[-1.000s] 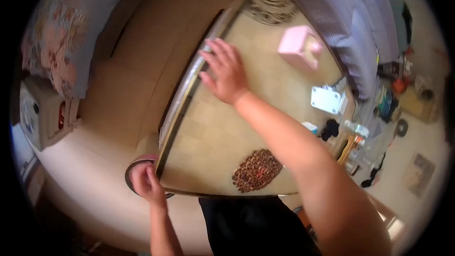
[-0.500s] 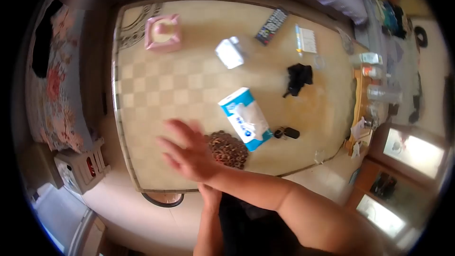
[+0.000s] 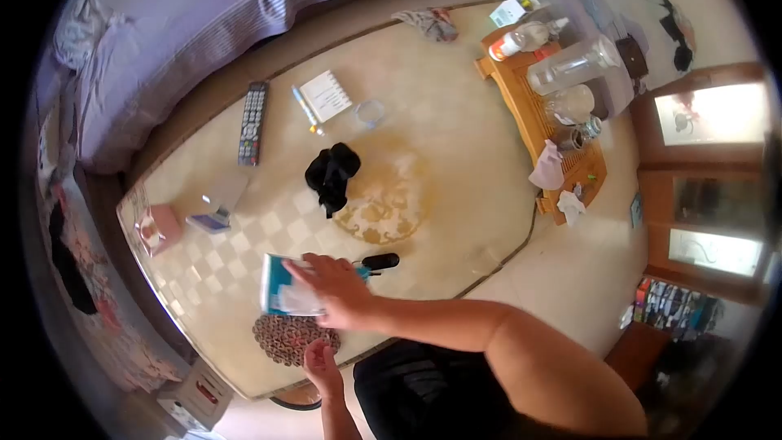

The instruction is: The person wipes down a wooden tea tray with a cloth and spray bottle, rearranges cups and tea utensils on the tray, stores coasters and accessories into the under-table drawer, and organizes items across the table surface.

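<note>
My right hand (image 3: pixel 340 289) lies over the blue-and-white tissue pack (image 3: pixel 277 289), its fingers across the top near the white tissue. The fingers look closed on the pack, though the thumb is mostly hidden. Just below sits a round, brown, knobbly mat (image 3: pixel 285 341) at the table's near edge. My left hand (image 3: pixel 322 368) is at the mat's right side with its fingers curled, and nothing shows in them. A small black oblong object (image 3: pixel 380 261) lies to the right of the pack.
On the patterned table (image 3: pixel 456 147) lie a black cloth (image 3: pixel 332 175), a remote control (image 3: pixel 252 124), a notepad (image 3: pixel 326 96), a pen (image 3: pixel 307 110) and a pink box (image 3: pixel 157 228). Bottles stand on a wooden rack (image 3: pixel 521 122) at the right. Behind is a purple-covered sofa (image 3: pixel 187 49).
My view has turned toward the right side of the table. My right hand, spread in the air beside the tissue pack before, is now on it. My left hand has come into view beside the mat.
</note>
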{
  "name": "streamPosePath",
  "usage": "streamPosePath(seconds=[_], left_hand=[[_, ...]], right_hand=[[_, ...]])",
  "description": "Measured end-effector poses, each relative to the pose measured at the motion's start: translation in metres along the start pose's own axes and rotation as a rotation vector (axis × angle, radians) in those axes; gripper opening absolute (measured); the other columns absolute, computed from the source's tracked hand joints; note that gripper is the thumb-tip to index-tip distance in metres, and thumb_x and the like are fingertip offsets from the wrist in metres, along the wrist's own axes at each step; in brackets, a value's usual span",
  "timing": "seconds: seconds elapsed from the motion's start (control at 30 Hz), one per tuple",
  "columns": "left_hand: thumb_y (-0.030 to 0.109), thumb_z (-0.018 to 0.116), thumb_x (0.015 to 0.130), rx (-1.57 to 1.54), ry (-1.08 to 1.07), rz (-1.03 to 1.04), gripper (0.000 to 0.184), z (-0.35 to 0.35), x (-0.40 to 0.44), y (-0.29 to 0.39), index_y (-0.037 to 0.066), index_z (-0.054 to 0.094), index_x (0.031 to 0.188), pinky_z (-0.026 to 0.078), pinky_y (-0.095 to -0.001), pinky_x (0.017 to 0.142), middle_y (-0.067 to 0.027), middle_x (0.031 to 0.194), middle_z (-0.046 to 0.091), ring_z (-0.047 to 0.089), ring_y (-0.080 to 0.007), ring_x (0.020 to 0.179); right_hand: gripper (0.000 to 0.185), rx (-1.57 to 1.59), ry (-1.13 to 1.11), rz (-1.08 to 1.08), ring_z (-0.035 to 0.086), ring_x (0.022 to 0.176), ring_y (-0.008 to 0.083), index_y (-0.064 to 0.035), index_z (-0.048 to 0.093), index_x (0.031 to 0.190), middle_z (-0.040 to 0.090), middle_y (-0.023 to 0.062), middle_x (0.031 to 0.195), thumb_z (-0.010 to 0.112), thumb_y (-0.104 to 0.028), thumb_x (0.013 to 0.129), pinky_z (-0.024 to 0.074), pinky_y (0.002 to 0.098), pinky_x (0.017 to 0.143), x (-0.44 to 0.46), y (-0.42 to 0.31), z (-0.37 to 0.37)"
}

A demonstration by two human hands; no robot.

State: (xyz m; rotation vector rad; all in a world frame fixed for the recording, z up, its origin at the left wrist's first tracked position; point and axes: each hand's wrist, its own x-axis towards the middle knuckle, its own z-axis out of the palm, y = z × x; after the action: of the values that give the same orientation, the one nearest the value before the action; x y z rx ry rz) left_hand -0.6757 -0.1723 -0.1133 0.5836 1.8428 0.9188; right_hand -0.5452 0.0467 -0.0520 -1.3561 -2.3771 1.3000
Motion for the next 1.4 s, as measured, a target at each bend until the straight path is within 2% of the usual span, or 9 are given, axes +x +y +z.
streamPosePath(seconds=[0.17, 0.27, 0.47, 0.57, 0.73, 0.9, 1.03, 1.2, 1.4], left_hand=[[-0.001, 0.057, 0.087, -0.063, -0.049, 0.003, 0.015, 0.043, 0.002, 0.021, -0.001, 0.058, 0.102, 0.049, -0.0236, 0.072, -0.0036, 0.088, 0.061, 0.058, -0.0105, 0.077], [0.001, 0.059, 0.086, 0.088, -0.096, 0.048, 0.019, 0.069, 0.011, 0.044, 0.000, 0.060, 0.104, 0.050, -0.0249, 0.071, -0.0063, 0.090, 0.063, 0.061, -0.0132, 0.080], [0.003, 0.061, 0.084, 0.297, -0.099, 0.077, 0.020, 0.099, 0.031, 0.080, 0.002, 0.062, 0.104, 0.052, -0.0291, 0.072, -0.0099, 0.093, 0.065, 0.064, -0.0180, 0.086], [0.002, 0.061, 0.084, 0.263, -0.059, 0.103, 0.020, 0.099, 0.042, 0.082, 0.001, 0.062, 0.103, 0.052, -0.0295, 0.072, -0.0108, 0.093, 0.065, 0.064, -0.0189, 0.085], [0.000, 0.061, 0.084, 0.335, 0.050, 0.137, 0.022, 0.081, 0.065, 0.083, 0.001, 0.060, 0.106, 0.051, -0.0263, 0.071, -0.0093, 0.094, 0.062, 0.062, -0.0149, 0.081], [-0.002, 0.066, 0.080, -0.090, 0.371, 0.122, 0.058, 0.047, 0.141, 0.080, 0.006, 0.040, 0.131, 0.050, -0.0260, 0.070, -0.0097, 0.113, 0.050, 0.057, -0.0156, 0.087], [0.009, 0.076, 0.075, 0.138, 0.544, 0.172, 0.084, 0.014, 0.209, 0.139, 0.010, 0.025, 0.141, 0.050, -0.0311, 0.077, -0.0159, 0.137, 0.035, 0.057, -0.0227, 0.099], [0.023, 0.071, 0.082, 0.055, 0.431, 0.050, 0.061, 0.001, 0.266, 0.167, 0.003, 0.041, 0.131, 0.050, -0.0323, 0.076, -0.0149, 0.106, 0.063, 0.064, -0.0203, 0.086], [0.030, 0.060, 0.091, 0.006, 0.416, -0.015, 0.034, -0.013, 0.283, 0.125, 0.003, 0.051, 0.110, 0.055, -0.0322, 0.062, -0.0096, 0.096, 0.061, 0.061, -0.0155, 0.077]], right_hand=[[0.090, -0.264, 0.202, -0.167, 0.049, 0.118, 0.0324, -0.0065, 0.040, 0.133, 0.051, 0.0127, 0.127, 0.081, -0.014, 0.054, 0.0405, 0.0436, 0.094, -0.028, 0.126, -0.139], [0.060, -0.549, 0.190, -0.191, 0.049, 0.115, 0.0296, -0.0119, 0.043, 0.134, 0.054, 0.0110, 0.125, 0.064, -0.032, 0.081, 0.0375, 0.0452, 0.095, -0.004, 0.218, -0.208], [0.070, -0.690, 0.082, -0.055, 0.035, 0.132, 0.0257, -0.0138, 0.041, 0.135, 0.043, 0.0078, 0.137, 0.065, -0.002, 0.070, 0.0228, 0.0488, 0.110, 0.048, 0.323, -0.264], [0.065, -0.721, 0.185, -0.036, 0.041, 0.128, 0.0299, -0.0146, 0.043, 0.135, 0.046, 0.0089, 0.135, 0.062, -0.002, 0.074, 0.0281, 0.0501, 0.108, 0.049, 0.338, -0.265], [0.089, -0.784, 0.134, 0.097, 0.025, 0.137, 0.0329, -0.0201, 0.033, 0.143, 0.024, 0.0147, 0.149, 0.071, -0.003, 0.064, 0.0201, 0.0518, 0.111, 0.046, 0.273, -0.234], [0.081, -0.317, 0.146, -0.127, 0.032, 0.132, 0.0332, -0.0115, 0.035, 0.140, 0.031, 0.0142, 0.145, 0.074, -0.015, 0.070, 0.0292, 0.0434, 0.109, 0.051, 0.212, -0.129], [0.094, -0.016, 0.256, -0.053, 0.030, 0.132, 0.0416, -0.0094, 0.027, 0.144, 0.029, 0.0254, 0.143, 0.077, -0.038, 0.069, 0.0283, 0.0486, 0.107, 0.079, 0.176, -0.058], [0.094, -0.012, 0.427, 0.009, 0.028, 0.131, 0.0454, -0.0087, 0.033, 0.141, 0.028, 0.0279, 0.142, 0.079, -0.041, 0.065, 0.0259, 0.0533, 0.107, 0.113, 0.120, 0.013], [0.054, -0.106, 0.433, -0.035, 0.042, 0.122, 0.0398, -0.0111, 0.051, 0.125, 0.043, 0.0198, 0.133, 0.071, -0.019, 0.075, 0.0364, 0.0471, 0.100, 0.097, 0.124, 0.041]])
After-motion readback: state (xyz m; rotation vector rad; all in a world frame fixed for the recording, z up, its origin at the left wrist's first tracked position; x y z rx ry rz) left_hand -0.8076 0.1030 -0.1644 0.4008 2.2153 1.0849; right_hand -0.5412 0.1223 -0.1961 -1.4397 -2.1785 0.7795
